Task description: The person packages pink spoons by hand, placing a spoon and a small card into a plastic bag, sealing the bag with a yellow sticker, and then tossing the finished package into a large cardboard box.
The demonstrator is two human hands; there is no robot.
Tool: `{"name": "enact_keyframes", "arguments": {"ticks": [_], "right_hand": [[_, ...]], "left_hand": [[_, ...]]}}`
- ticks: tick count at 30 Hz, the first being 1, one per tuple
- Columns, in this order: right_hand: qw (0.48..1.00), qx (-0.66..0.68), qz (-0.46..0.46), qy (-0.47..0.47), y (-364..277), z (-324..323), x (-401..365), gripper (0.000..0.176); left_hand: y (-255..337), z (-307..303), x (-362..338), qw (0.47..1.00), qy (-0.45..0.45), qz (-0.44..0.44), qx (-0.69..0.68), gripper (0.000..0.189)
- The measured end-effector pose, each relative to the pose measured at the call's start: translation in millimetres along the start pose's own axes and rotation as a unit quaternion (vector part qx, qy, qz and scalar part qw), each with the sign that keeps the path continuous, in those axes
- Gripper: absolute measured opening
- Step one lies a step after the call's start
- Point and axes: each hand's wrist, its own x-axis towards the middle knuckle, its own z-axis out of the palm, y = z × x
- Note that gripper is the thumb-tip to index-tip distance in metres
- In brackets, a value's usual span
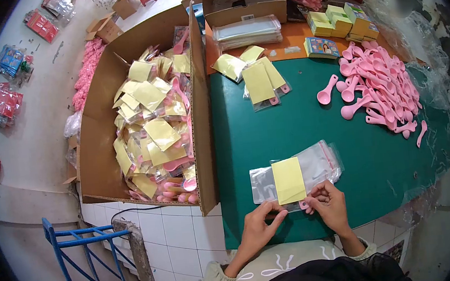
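A clear plastic bag with a yellow card (289, 180) in it lies near the table's front edge, on a pile of flat clear bags (318, 165). The holed end of a pink spoon (303, 205) shows at the bag's near end. My left hand (258, 227) pinches the bag's near left corner between thumb and fingers. At the near right corner, my right hand (327, 206) has its fingertips closed on the bag beside the spoon end. Most of that spoon is hidden under the card.
To the left stands a large cardboard box (101, 120) full of bagged spoons with yellow cards. Loose pink spoons (379, 85) are heaped at the right. Several filled bags (259, 83) lie farther back, near stacks of cards (323, 47) and clear bags (247, 31).
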Motion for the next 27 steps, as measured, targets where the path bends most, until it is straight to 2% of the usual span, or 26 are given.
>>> {"name": "enact_keyframes", "arguments": {"ticks": [1, 4, 7, 10, 13, 16, 19, 20, 21, 22, 23, 24, 26, 27], "right_hand": [[1.0, 0.0, -0.002, 0.013, -1, 1, 1, 0.014], [0.999, -0.011, -0.014, 0.027, -2, 2, 1, 0.014], [0.999, -0.038, -0.035, 0.008, 4, 0, 0, 0.014], [1.0, 0.019, -0.02, -0.001, 3, 3, 0, 0.019], [1.0, -0.002, -0.017, -0.025, 2, 3, 1, 0.03], [0.999, -0.022, -0.016, -0.043, -4, 0, 2, 0.033], [0.995, -0.062, -0.054, -0.056, -29, -7, 11, 0.033], [0.982, -0.139, -0.122, -0.049, -34, -13, 21, 0.032], [0.972, -0.142, -0.181, -0.047, -52, -16, 32, 0.032], [0.936, -0.218, -0.273, -0.033, -64, -23, 50, 0.029], [0.925, -0.239, -0.296, -0.006, -79, -29, 70, 0.028], [0.911, -0.259, -0.319, 0.022, -95, -35, 92, 0.027], [0.803, -0.426, -0.413, 0.055, -107, -68, 154, 0.028], [0.798, -0.475, -0.368, 0.045, -101, -89, 183, 0.032]], "left_hand": [[-2, 1, 1, 1.0, 0.003, 0.002, 0.008, 0.014], [-3, 5, 0, 0.996, 0.03, -0.028, -0.077, 0.019], [0, 11, -2, 0.983, 0.079, -0.061, -0.152, 0.019], [-5, 7, -6, 0.993, 0.035, -0.083, -0.078, 0.018], [-1, 5, -7, 0.996, 0.024, -0.04, -0.071, 0.025], [21, -1, -3, 0.999, 0.032, -0.012, -0.019, 0.039], [43, -14, 14, 0.998, 0.009, 0.06, 0.032, 0.049], [51, -19, 26, 0.991, 0.014, 0.121, 0.06, 0.049], [57, -24, 43, 0.985, 0.017, 0.148, 0.084, 0.05], [65, -30, 65, 0.978, 0.031, 0.184, 0.087, 0.05], [63, -35, 93, 0.95, 0.077, 0.27, 0.136, 0.05], [68, -34, 117, 0.929, 0.151, 0.289, 0.174, 0.045], [65, -30, 143, 0.894, 0.185, 0.273, 0.302, 0.041], [65, -26, 152, 0.87, 0.201, 0.266, 0.364, 0.04]]}}
